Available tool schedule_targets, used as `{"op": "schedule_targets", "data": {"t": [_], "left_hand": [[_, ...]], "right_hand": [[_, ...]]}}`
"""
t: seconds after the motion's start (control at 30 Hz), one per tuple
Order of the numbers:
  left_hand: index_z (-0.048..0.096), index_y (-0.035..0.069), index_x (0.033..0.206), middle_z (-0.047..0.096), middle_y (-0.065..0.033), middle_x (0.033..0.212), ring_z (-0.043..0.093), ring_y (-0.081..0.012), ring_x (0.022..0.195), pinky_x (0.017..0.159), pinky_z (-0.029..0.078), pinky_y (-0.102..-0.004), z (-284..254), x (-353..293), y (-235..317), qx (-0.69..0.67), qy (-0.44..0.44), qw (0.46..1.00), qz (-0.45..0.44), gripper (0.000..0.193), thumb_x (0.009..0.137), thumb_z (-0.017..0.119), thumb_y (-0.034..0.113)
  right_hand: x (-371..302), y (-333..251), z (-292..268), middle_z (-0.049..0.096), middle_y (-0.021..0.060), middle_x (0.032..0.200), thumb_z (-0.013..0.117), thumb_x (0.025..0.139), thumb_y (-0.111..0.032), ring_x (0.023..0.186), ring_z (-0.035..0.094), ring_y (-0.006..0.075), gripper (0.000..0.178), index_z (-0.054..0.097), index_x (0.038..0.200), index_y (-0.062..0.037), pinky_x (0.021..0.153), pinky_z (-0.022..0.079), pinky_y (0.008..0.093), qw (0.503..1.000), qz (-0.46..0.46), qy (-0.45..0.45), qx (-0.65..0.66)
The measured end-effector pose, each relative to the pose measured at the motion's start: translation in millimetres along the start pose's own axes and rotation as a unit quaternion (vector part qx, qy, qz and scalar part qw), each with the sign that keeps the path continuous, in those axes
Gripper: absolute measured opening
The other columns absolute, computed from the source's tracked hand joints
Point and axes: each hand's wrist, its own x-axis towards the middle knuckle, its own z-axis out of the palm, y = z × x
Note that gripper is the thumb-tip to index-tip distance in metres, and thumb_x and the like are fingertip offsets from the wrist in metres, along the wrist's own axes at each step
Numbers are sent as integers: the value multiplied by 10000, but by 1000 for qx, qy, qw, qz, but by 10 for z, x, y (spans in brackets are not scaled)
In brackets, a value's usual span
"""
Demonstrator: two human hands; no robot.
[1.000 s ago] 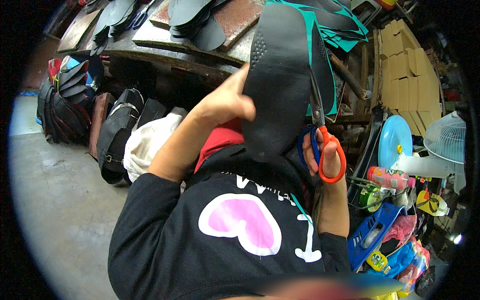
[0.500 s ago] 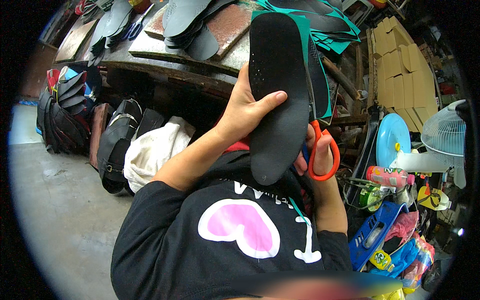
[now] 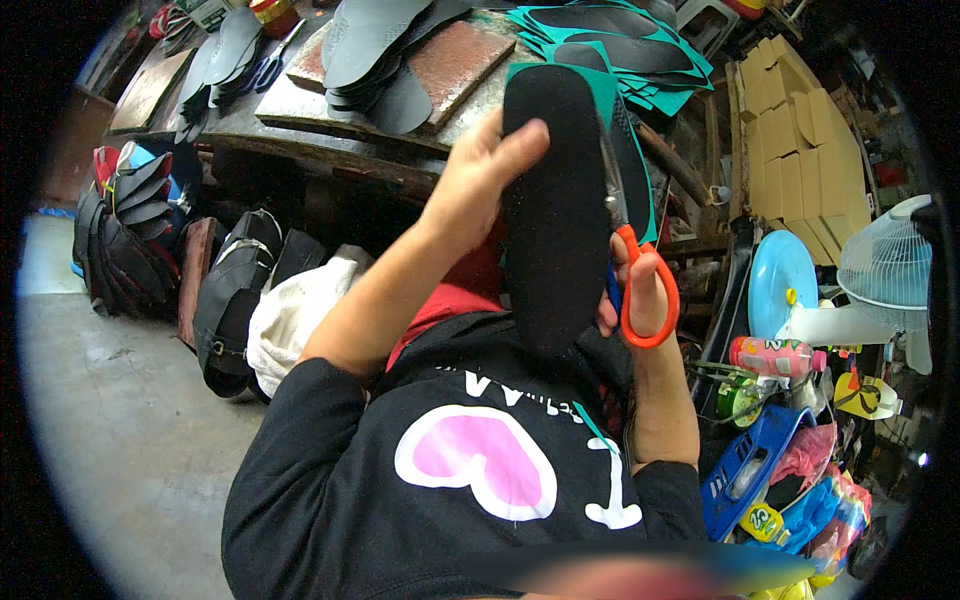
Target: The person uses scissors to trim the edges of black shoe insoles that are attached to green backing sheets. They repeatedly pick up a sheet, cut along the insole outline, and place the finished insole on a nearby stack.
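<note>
A crowded workshop with a concrete floor point(image 3: 110, 420) and a worn tabletop point(image 3: 290, 110) beyond the person's lap; nearest, one black sole-shaped sheet point(image 3: 555, 220) stands upright in front of the chest, between the two hands; it looks light, thin and flexible, likely foam or rubber, best held flat by its long edge; the left hand point(image 3: 480, 185) is closed on its left edge, thumb across the front; the right hand point(image 3: 625, 290), just right of the sheet, is closed through one pair of orange-handled scissors point(image 3: 640, 285); beyond the sheet, several grey soles point(image 3: 375, 50) and teal cut-outs point(image 3: 620, 35) lie heaped, too overlapped to count.
</note>
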Motion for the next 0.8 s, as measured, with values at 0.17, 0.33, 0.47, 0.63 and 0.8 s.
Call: {"op": "schedule_targets", "data": {"t": [0.17, 0.33, 0.47, 0.63, 0.8], "left_hand": [[584, -24, 1064, 643, -49, 904, 597, -98, 773, 683, 509, -248, 93, 219, -29, 168, 37, 985, 18, 292, 903, 625, 217], [582, -26, 1032, 643, -48, 888, 590, -89, 741, 645, 504, -233, 258, 145, -178, 70, 38, 995, 56, 298, 908, 624, 241], [579, -23, 1028, 640, -47, 879, 592, -87, 738, 640, 503, -230, 233, 166, -141, 97, 35, 993, 61, 311, 907, 626, 259], [578, -11, 1025, 635, -44, 870, 589, -82, 730, 637, 502, -228, 227, 178, -127, 79, 6, 996, 27, 317, 909, 620, 280], [575, -7, 1030, 633, -43, 874, 596, -85, 728, 639, 502, -226, 263, 188, -147, 77, -1, 997, 22, 328, 905, 622, 292]], "right_hand": [[149, -104, -27, 620, 134, 934, 280, 741, -848, 678, 615, 160, 1084, 402, 1310, 66, 611, 519, 278, 999, -12, -31, -6], [177, -97, 89, 428, 159, 1384, 286, 772, -821, 1274, 419, 240, 1076, 326, 1381, 65, 1044, 341, 351, 991, -91, -12, 97], [140, -84, 41, 480, 144, 1327, 313, 782, -804, 1189, 491, 220, 1029, 367, 1359, 46, 981, 400, 333, 991, -78, -33, 99], [167, -94, 27, 553, 112, 1175, 316, 748, -835, 993, 549, 179, 1050, 400, 1328, 37, 808, 443, 289, 992, -99, -10, 79], [174, -162, 14, 541, 161, 1111, 251, 692, -894, 997, 544, 217, 1130, 401, 1279, 59, 842, 440, 320, 996, -83, -2, 33]]}}
